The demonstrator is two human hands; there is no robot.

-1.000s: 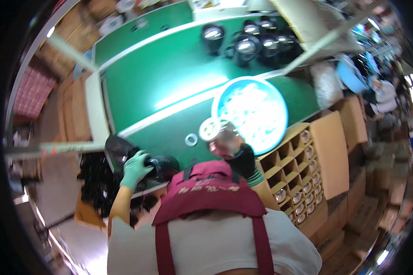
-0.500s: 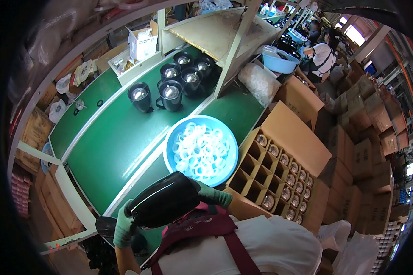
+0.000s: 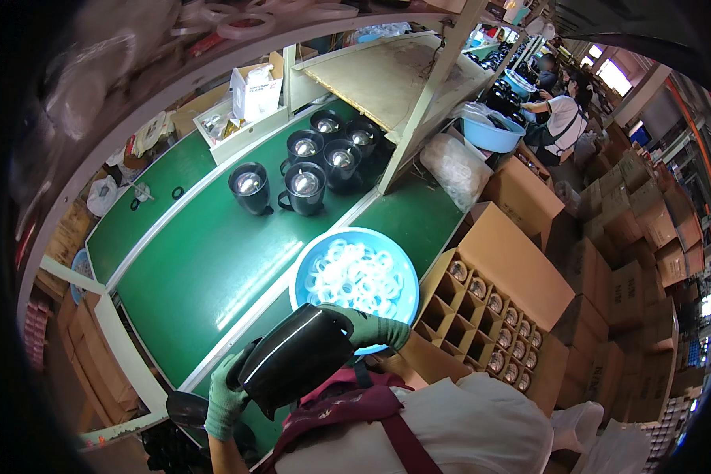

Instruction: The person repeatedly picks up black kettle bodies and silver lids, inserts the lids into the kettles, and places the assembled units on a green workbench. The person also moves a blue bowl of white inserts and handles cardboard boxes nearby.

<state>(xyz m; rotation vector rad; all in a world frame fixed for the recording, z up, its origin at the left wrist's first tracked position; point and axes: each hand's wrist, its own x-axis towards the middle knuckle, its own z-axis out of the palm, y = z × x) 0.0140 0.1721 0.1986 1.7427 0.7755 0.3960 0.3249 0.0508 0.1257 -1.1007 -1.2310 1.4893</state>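
A glossy black jug body (image 3: 296,359) lies tilted across my front, held between both gloved hands. My left hand (image 3: 227,395), in a pale green glove, is closed around its lower left end, by what looks like the handle. My right hand (image 3: 378,330) grips the upper right end, its fingers partly hidden behind the rim. Just beyond the right hand stands a light blue basin (image 3: 299,276) heaped with whitish translucent rings (image 3: 355,272). Farther along the green bench (image 3: 205,253) stand several upright black jugs (image 3: 304,186) with silvery tops showing inside.
At right, a divided carton (image 3: 513,261) holds silvery round-ended pieces in some cells. A plastic bag (image 3: 454,170) and another blue basin (image 3: 491,134) sit beyond it. A post (image 3: 426,95) rises by the bench. Another dark jug (image 3: 188,409) lies beside my left hand. A co-worker (image 3: 562,118) is farther back.
The view has shifted, so the bench things sit lower in the picture. The jug body stays in both hands, turned slightly steeper, and a handle-like part now shows near my left hand.
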